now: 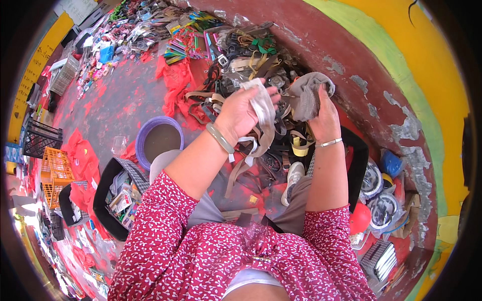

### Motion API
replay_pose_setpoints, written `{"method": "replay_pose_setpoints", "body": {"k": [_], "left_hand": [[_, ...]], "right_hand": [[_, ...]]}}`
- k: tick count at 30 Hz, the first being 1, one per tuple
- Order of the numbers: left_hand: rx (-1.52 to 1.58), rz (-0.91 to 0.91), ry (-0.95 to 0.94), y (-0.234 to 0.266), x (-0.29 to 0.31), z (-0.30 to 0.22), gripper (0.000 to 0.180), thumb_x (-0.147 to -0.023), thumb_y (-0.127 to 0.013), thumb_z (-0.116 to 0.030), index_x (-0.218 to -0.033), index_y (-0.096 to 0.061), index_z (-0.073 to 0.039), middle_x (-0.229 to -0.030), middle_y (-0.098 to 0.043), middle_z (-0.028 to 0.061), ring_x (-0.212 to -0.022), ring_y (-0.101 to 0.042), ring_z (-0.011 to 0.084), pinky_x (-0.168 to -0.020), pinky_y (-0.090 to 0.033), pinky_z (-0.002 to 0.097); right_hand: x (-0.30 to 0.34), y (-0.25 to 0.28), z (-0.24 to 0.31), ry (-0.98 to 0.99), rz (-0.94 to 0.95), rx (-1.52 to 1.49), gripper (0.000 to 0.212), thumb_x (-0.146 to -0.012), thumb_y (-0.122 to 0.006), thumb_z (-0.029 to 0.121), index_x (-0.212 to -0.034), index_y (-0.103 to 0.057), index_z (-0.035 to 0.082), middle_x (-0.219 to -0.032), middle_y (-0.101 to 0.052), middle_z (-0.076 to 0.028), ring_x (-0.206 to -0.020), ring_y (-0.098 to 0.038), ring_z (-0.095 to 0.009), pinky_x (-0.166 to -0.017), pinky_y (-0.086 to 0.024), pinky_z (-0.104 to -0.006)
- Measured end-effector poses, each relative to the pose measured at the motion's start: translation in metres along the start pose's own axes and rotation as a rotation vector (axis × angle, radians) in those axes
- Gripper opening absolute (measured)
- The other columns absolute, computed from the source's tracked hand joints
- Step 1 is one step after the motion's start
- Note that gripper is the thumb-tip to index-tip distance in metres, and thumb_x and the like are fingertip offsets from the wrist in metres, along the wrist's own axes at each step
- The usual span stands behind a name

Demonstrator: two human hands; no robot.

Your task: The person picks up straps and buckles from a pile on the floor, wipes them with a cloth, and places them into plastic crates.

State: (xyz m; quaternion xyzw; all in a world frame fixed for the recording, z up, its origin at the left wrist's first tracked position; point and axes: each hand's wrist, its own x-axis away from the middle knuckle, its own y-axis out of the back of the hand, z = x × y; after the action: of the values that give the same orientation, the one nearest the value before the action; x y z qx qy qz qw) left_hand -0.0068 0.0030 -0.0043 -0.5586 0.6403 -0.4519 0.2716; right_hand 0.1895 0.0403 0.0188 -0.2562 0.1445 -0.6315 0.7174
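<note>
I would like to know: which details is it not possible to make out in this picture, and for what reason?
- Head view: most fingers of the right hand, hidden behind the grey cloth.
- Head view: bottom of the purple bucket, hidden by murky brown contents.
- Head view: writing on the left yellow wall, too small.
- Head view: white sheet, cut off by the top edge.

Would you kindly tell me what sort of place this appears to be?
Probably a storeroom or sorting room for small goods: it has a heap of belts and straps, a black plastic crate and a black bin of mixed small items.
</note>
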Motion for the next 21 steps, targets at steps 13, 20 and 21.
{"method": "replay_pose_setpoints", "body": {"k": [13, 20, 21], "left_hand": [[0.28, 0.081, -0.093, -0.003, 0.004, -0.037, 0.028, -0.094, -0.035, -0.028, -0.116, -0.039, -0.01, -0.123, -0.043, 0.0266, -0.115, -0.043, 0.0404, -0.096, -0.031, 0.0592], [0.051, 0.1, -0.157, -0.006, 0.003, -0.032, 0.033, -0.087, -0.049, -0.008, -0.117, -0.037, -0.006, -0.123, -0.045, 0.0244, -0.116, -0.043, 0.0357, -0.099, -0.035, 0.0475], [-0.031, 0.081, -0.215, -0.007, 0.002, -0.029, 0.037, -0.085, -0.05, -0.005, -0.12, -0.035, -0.005, -0.123, -0.045, 0.0238, -0.116, -0.044, 0.0346, -0.099, -0.035, 0.0459]], "right_hand": [[0.003, -0.015, -0.034, -0.138, 0.194, -0.162, 0.035, -0.09, -0.048, 0.032, -0.112, -0.051, 0.005, -0.104, -0.058, -0.006, -0.096, -0.057, -0.02, -0.084, -0.046, -0.0347], [0.015, -0.023, -0.055, -0.258, 0.362, -0.159, 0.037, -0.083, -0.061, 0.026, -0.112, -0.051, 0.005, -0.104, -0.057, -0.005, -0.096, -0.056, -0.017, -0.084, -0.046, -0.0341], [0.019, -0.03, -0.054, -0.288, 0.323, -0.18, 0.035, -0.08, -0.065, 0.015, -0.11, -0.051, 0.004, -0.099, -0.059, -0.005, -0.09, -0.058, -0.016, -0.082, -0.047, -0.0324]]}}
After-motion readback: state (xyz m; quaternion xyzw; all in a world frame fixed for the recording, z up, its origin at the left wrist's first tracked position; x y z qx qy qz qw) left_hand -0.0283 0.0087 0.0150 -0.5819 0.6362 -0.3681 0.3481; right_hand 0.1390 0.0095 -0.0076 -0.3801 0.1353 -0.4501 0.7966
